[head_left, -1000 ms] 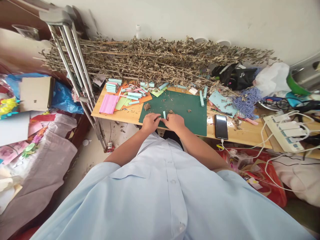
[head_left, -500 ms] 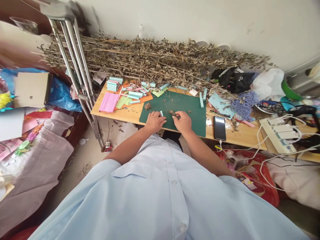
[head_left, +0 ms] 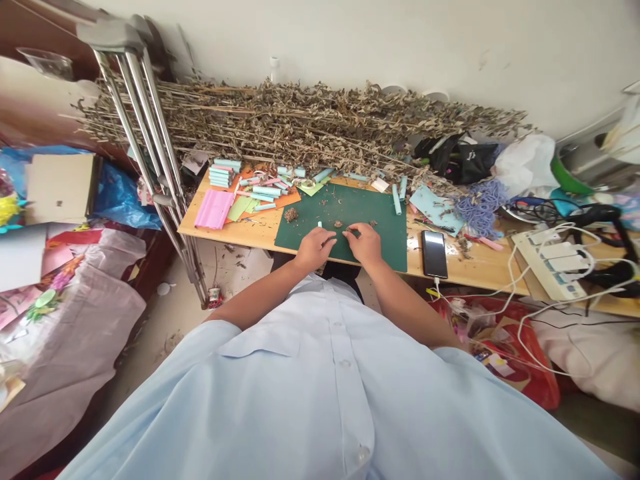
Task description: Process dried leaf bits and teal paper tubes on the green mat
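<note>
Both my hands are over the green cutting mat on the wooden table. My left hand is closed, fingertips together; whatever is in it, if anything, is too small to make out. Just behind its fingers is the end of a small light blue paper roll. My right hand is closed in a pinch close to the left, with its contents hidden. A small clump of dried leaf lies on the mat beyond the right fingertips. A larger brown dried clump rests at the mat's left side.
A long heap of dried stalks lies along the wall. Blue paper rolls and a pink paper stack are at left. A phone and a power strip lie at right. Metal crutches lean at the table's left end.
My left hand has lifted from beside the paper roll and turned toward the right hand. The dried clump from my right fingers now lies on the mat. The view has shifted slightly.
</note>
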The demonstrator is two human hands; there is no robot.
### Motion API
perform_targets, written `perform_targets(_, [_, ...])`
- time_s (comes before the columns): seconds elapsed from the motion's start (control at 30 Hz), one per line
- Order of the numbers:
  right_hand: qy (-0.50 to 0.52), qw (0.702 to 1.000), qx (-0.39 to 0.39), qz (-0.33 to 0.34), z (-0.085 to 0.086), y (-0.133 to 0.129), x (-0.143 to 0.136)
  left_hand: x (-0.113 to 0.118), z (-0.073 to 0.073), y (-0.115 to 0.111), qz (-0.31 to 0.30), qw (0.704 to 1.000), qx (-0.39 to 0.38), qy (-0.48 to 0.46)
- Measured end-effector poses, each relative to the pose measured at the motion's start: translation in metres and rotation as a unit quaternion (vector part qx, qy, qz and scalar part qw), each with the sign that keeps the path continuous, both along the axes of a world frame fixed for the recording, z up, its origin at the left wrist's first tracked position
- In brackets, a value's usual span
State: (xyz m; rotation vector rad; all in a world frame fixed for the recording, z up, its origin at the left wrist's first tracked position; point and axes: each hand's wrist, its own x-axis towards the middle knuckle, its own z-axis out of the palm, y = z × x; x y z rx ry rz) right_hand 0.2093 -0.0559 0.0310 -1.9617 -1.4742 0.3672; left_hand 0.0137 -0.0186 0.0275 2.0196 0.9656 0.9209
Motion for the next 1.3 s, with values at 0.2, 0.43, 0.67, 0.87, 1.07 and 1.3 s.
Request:
perform_targets(0.2, [0.139, 0.99, 0.029, -0.009, 0.004, -0.018, 0.006, 0.042, 0.005, -0.006, 0.009, 0.907, -0.374, -0.195])
perform_targets(0.43, [0.173, 0.984, 0.039, -0.014, 0.008, -0.03, 0.008, 0.063, 0.014, 0.001, -0.019, 0.824, -0.486, -0.292])
perform_targets(0.67, [0.112, 0.992, 0.058, 0.013, 0.009, -0.037, 0.014, 0.065, 0.012, 0.001, -0.033, 0.831, -0.479, -0.281])
perform_targets(0.87, [0.091, 0.994, 0.059, 0.013, 0.01, -0.037, 0.011, 0.064, 0.012, 0.001, -0.029, 0.832, -0.481, -0.274])
perform_targets(1.07, [0.072, 0.995, 0.067, 0.014, 0.011, -0.038, 0.01, 0.062, 0.007, 0.001, -0.048, 0.828, -0.48, -0.287])
perform_targets(1.3, [0.017, 0.995, 0.056, 0.074, 0.016, -0.04, 0.015, 0.066, 0.004, -0.001, -0.014, 0.835, -0.477, -0.275])
